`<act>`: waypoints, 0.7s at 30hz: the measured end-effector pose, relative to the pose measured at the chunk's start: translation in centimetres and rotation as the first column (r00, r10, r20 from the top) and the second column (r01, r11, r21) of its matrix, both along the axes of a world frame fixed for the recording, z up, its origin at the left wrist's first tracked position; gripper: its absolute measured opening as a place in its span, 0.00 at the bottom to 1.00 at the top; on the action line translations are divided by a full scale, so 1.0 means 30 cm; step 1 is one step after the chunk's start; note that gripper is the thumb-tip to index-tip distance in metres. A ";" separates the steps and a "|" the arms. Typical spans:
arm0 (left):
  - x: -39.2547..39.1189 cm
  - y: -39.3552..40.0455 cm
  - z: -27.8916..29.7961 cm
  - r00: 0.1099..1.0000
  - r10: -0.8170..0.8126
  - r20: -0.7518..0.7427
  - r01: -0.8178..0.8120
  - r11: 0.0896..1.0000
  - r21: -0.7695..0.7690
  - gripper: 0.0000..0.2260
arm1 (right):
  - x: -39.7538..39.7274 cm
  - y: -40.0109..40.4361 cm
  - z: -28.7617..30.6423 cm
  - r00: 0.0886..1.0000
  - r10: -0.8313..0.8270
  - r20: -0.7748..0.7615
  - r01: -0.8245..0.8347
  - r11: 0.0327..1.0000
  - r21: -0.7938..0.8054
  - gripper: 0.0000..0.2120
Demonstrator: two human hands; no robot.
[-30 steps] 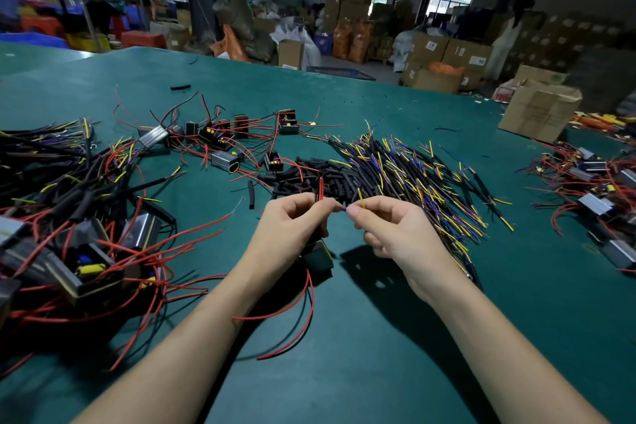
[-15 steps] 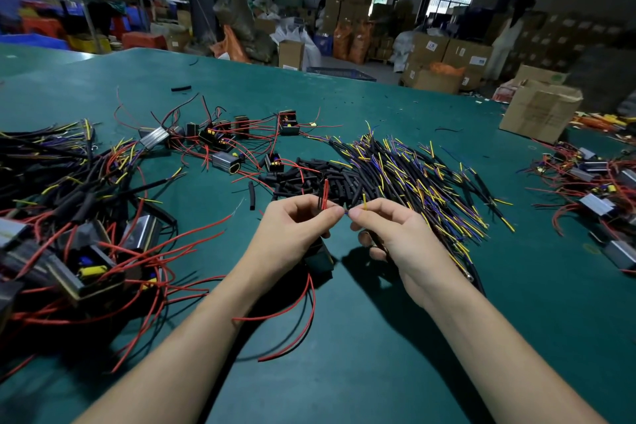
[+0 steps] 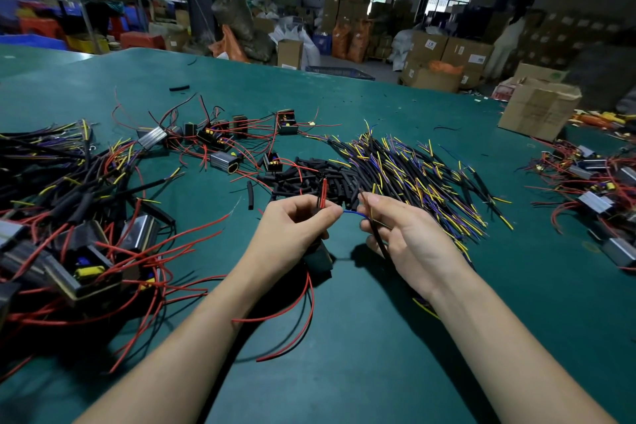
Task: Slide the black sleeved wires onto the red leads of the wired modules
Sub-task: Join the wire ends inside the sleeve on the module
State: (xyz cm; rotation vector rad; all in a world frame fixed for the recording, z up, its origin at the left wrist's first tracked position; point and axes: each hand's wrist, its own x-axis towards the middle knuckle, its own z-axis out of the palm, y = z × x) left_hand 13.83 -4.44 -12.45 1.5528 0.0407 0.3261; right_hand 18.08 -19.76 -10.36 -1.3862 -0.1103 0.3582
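My left hand [image 3: 292, 227] grips a small dark wired module [image 3: 318, 260] and pinches its red leads [image 3: 323, 193], which stick upward between thumb and forefinger. More red leads trail from the module down onto the green table [image 3: 344, 354]. My right hand [image 3: 402, 234] holds a black sleeved wire [image 3: 377, 234] that runs down across its palm. A thin blue wire [image 3: 356, 213] arcs between the fingertips of both hands. Behind the hands lie a heap of short black sleeves [image 3: 309, 179] and a pile of black sleeved wires with yellow and purple ends [image 3: 413, 175].
A tangle of modules with red leads and black wires [image 3: 69, 217] fills the left side. More modules [image 3: 213, 141] lie at the back left, others [image 3: 592, 182] at the right edge. A cardboard box [image 3: 537, 107] stands at the back right.
My hands have drawn slightly apart, and a blue wire now shows between them. The right hand has turned palm up, with the black sleeved wire lying across it.
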 end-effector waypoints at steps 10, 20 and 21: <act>0.007 0.006 0.000 0.993 0.113 0.016 -0.112 0.992 -0.056 0.05 | 0.037 -0.074 0.041 0.998 0.000 0.068 0.010 0.990 -0.139 0.08; 0.024 0.032 -0.010 0.960 0.268 -0.076 -0.279 0.928 -0.246 0.05 | 0.054 -0.140 0.053 0.995 -0.067 0.079 0.082 0.974 -0.212 0.08; 0.024 0.033 -0.011 0.960 0.271 -0.075 -0.281 0.929 -0.242 0.06 | 0.051 -0.135 0.050 0.995 -0.051 0.088 0.070 0.971 -0.230 0.08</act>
